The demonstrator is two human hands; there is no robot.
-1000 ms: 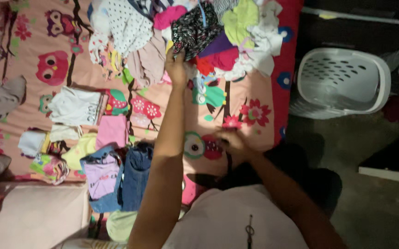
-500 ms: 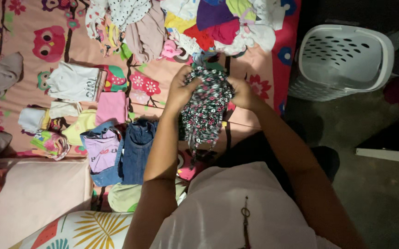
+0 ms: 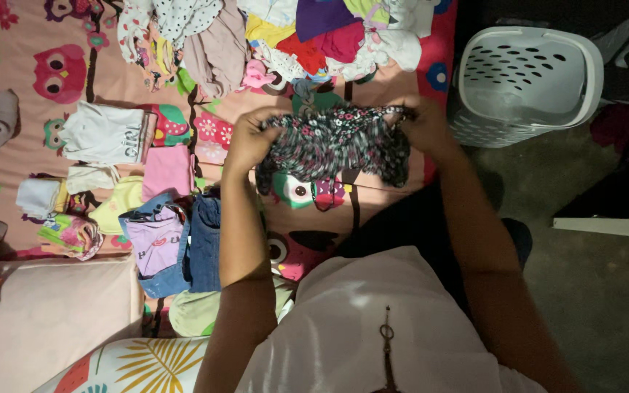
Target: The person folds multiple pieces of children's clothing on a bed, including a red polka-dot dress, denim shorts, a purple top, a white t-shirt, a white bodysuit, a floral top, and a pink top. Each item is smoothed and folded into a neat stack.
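Hands hold a flowery cloth stretched sideways over the bed. Left hand fingers pinch one end. Right hand fingers pinch the other.

Garment: black, small pink-and-white floral print. Bedspread: pink, owl and flower pattern. Laundry basket: white. Folded jeans: blue.

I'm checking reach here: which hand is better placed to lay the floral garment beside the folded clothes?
Probably the left hand: it grips the floral garment on the side nearer the folded clothes; the right hand is by the basket.
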